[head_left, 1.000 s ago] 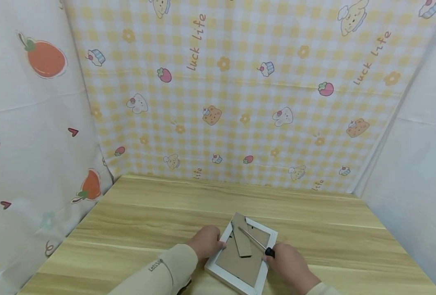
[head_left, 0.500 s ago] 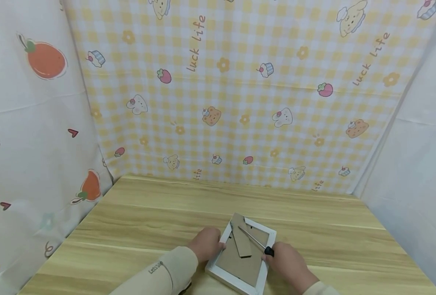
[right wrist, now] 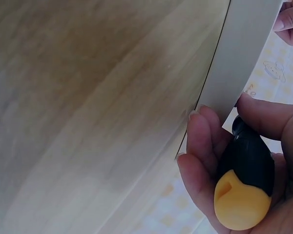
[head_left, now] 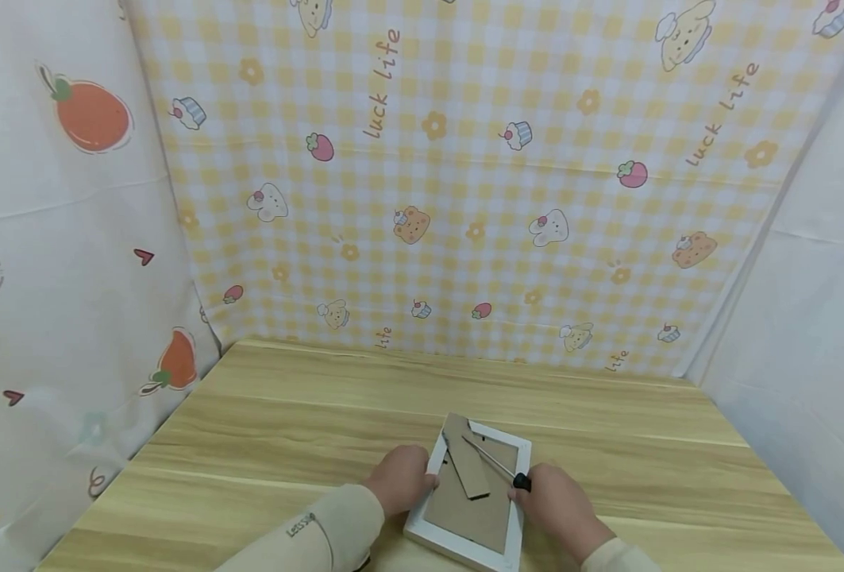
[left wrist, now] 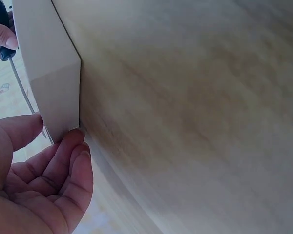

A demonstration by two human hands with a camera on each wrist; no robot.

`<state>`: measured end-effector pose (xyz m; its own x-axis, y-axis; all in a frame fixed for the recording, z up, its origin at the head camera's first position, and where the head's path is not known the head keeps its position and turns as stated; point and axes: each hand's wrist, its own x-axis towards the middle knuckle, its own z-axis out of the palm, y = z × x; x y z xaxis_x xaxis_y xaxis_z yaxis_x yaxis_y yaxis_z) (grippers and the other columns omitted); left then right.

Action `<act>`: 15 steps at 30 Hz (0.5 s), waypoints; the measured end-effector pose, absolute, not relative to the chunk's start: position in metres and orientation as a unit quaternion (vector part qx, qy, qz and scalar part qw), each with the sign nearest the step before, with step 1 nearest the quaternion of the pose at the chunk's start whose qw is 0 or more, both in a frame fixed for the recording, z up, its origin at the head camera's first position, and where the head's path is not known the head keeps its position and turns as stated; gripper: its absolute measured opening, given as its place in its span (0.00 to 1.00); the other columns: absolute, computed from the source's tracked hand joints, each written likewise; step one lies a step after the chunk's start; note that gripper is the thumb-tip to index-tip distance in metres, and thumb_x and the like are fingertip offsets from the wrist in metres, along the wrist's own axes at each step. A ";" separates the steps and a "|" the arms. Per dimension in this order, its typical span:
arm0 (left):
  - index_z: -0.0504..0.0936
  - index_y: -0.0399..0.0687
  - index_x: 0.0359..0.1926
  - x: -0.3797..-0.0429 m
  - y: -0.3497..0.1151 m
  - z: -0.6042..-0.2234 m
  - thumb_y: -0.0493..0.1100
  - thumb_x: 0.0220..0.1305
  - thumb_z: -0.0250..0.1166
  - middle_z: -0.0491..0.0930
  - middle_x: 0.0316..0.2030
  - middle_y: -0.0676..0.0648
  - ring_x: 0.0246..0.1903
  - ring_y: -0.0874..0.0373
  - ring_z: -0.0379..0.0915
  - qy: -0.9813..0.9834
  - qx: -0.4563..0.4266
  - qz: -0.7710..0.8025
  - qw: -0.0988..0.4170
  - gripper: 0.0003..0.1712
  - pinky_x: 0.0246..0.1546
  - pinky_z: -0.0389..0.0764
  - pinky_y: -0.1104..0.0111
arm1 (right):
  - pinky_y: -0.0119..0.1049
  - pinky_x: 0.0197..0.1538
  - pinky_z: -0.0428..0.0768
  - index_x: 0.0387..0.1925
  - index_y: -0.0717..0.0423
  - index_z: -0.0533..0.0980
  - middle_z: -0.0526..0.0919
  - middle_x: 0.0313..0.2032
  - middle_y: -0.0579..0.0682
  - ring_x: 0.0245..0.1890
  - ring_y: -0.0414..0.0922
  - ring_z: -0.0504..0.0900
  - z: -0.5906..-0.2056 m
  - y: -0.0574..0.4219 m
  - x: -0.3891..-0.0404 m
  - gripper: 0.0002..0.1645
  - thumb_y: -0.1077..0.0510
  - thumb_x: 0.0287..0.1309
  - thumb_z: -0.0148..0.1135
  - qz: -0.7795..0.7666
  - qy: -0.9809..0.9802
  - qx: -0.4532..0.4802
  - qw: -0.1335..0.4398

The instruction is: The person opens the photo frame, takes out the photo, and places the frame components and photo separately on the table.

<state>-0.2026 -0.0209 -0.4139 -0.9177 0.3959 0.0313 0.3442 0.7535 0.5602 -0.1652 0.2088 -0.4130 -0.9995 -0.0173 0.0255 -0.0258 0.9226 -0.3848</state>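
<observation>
A white picture frame (head_left: 457,546) lies face down, its brown backing board (head_left: 460,516) upward. A brown stand leg (head_left: 468,473) slants across that board and reaches past the far rim. My left hand (head_left: 402,480) holds the frame's left side, thumb on top and fingertips at the outer edge in the left wrist view. At the opposite side, my right hand (head_left: 559,508) grips a screwdriver (right wrist: 245,183) with a black and yellow handle and also touches the frame's rim with thumb and fingertips. The screwdriver's thin shaft points across the backing toward the stand leg.
The frame is on a wood-grain table (head_left: 307,397). Behind it hangs a yellow checked cloth (head_left: 457,175) with cartoon prints. White cloths (head_left: 71,206) hang at the left and right sides.
The frame has turned slightly counterclockwise: its near end shifted right and its far end a little left. Both hands moved slightly with it, keeping their holds.
</observation>
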 end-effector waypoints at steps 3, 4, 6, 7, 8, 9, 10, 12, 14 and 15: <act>0.72 0.40 0.22 -0.203 -0.021 -0.417 0.39 0.60 0.66 0.67 0.18 0.51 0.19 0.60 0.62 0.935 0.193 0.294 0.051 0.14 0.21 0.67 0.69 | 0.33 0.20 0.61 0.12 0.53 0.64 0.63 0.13 0.44 0.15 0.40 0.62 -0.413 0.210 -0.167 0.25 0.54 0.53 0.69 0.198 -0.980 0.018 0.017; 0.73 0.40 0.22 -0.203 -0.020 -0.418 0.39 0.60 0.66 0.67 0.17 0.51 0.18 0.60 0.62 0.934 0.193 0.296 0.052 0.14 0.21 0.67 0.69 | 0.33 0.20 0.61 0.12 0.54 0.64 0.63 0.13 0.44 0.15 0.40 0.62 -0.412 0.210 -0.167 0.25 0.55 0.53 0.69 0.200 -0.979 0.019 0.018; 0.73 0.40 0.22 -0.203 -0.021 -0.421 0.40 0.59 0.66 0.67 0.17 0.51 0.18 0.60 0.62 0.935 0.197 0.291 0.053 0.14 0.21 0.67 0.69 | 0.33 0.20 0.61 0.12 0.54 0.65 0.63 0.13 0.44 0.15 0.41 0.62 -0.411 0.210 -0.168 0.24 0.55 0.53 0.69 0.203 -0.979 0.019 0.017; 0.73 0.40 0.22 -0.203 -0.021 -0.421 0.39 0.59 0.66 0.67 0.17 0.51 0.18 0.60 0.62 0.934 0.196 0.294 0.057 0.14 0.21 0.68 0.68 | 0.33 0.21 0.61 0.12 0.54 0.65 0.63 0.13 0.44 0.15 0.41 0.62 -0.410 0.210 -0.168 0.23 0.55 0.53 0.68 0.202 -0.979 0.020 0.017; 0.73 0.40 0.22 -0.203 -0.021 -0.422 0.39 0.59 0.66 0.67 0.17 0.51 0.18 0.59 0.62 0.933 0.197 0.295 0.057 0.13 0.21 0.68 0.68 | 0.33 0.21 0.61 0.12 0.54 0.65 0.63 0.13 0.44 0.15 0.41 0.62 -0.410 0.210 -0.169 0.23 0.56 0.53 0.68 0.203 -0.979 0.021 0.017; 0.73 0.40 0.22 -0.203 -0.020 -0.423 0.39 0.59 0.66 0.67 0.17 0.51 0.18 0.59 0.62 0.934 0.197 0.293 0.058 0.13 0.21 0.68 0.68 | 0.33 0.21 0.61 0.13 0.55 0.66 0.64 0.13 0.45 0.15 0.41 0.62 -0.410 0.211 -0.169 0.23 0.56 0.53 0.68 0.202 -0.979 0.021 0.017; 0.73 0.40 0.22 -0.202 -0.020 -0.422 0.40 0.60 0.66 0.67 0.17 0.51 0.18 0.59 0.62 0.934 0.196 0.292 0.059 0.14 0.21 0.68 0.68 | 0.33 0.21 0.61 0.13 0.55 0.67 0.64 0.14 0.45 0.15 0.41 0.62 -0.410 0.211 -0.170 0.22 0.55 0.53 0.68 0.198 -0.980 0.024 0.017; 0.73 0.40 0.22 -0.201 -0.020 -0.420 0.41 0.60 0.66 0.67 0.17 0.51 0.18 0.59 0.62 0.936 0.190 0.292 0.059 0.14 0.22 0.68 0.68 | 0.33 0.21 0.61 0.14 0.55 0.68 0.65 0.14 0.45 0.16 0.41 0.63 -0.410 0.212 -0.171 0.21 0.55 0.53 0.69 0.192 -0.981 0.027 0.017; 0.73 0.40 0.23 -0.200 -0.019 -0.420 0.42 0.61 0.66 0.67 0.18 0.51 0.18 0.60 0.62 0.938 0.187 0.285 0.056 0.15 0.21 0.68 0.68 | 0.33 0.21 0.61 0.15 0.55 0.69 0.66 0.14 0.45 0.16 0.41 0.63 -0.411 0.212 -0.172 0.20 0.55 0.53 0.69 0.187 -0.982 0.028 0.015; 0.74 0.40 0.23 -0.200 -0.019 -0.420 0.43 0.61 0.66 0.67 0.18 0.51 0.19 0.60 0.62 0.940 0.185 0.280 0.057 0.15 0.22 0.67 0.69 | 0.33 0.21 0.61 0.15 0.55 0.69 0.67 0.14 0.45 0.16 0.41 0.64 -0.411 0.213 -0.173 0.20 0.55 0.53 0.69 0.186 -0.982 0.028 0.014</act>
<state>-0.2004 -0.0191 -0.4198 -0.9247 0.3808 -0.0035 0.3167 0.7743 0.5479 -0.1733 0.2127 -0.4111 -0.9980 -0.0502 0.0388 -0.0609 0.9296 -0.3636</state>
